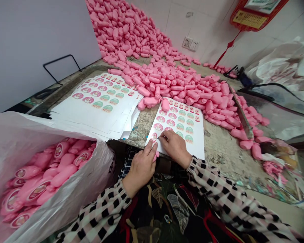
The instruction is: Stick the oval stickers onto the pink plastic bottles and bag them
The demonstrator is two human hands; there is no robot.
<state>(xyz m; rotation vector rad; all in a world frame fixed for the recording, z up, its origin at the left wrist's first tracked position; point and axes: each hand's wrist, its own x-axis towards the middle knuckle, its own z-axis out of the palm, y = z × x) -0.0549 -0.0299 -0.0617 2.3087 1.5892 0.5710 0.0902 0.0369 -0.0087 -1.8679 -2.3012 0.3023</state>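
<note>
My left hand (142, 165) is closed around a small pink plastic bottle (156, 156), mostly hidden by the fingers. Past its fingertips shows an oval pink-and-white label (154, 137), which seems to lie on the bottle's face. My right hand (176, 146) is bent over the label's right side, thumb and fingers pinched together; what they hold is too small to make out. Beneath my hands lies a sticker sheet (197, 141) with rows of pink and green round labels and small red ones. One pink bottle (165, 104) rests on its top edge.
Left of the sheet is a stack of sticker sheets (91, 118). Pink bottles (172, 81) are heaped across the worn table (218, 148) and against the wall. A white plastic bag (101, 162) at lower left contains labelled bottles (40, 185). A wooden strip (242, 114) stands at right.
</note>
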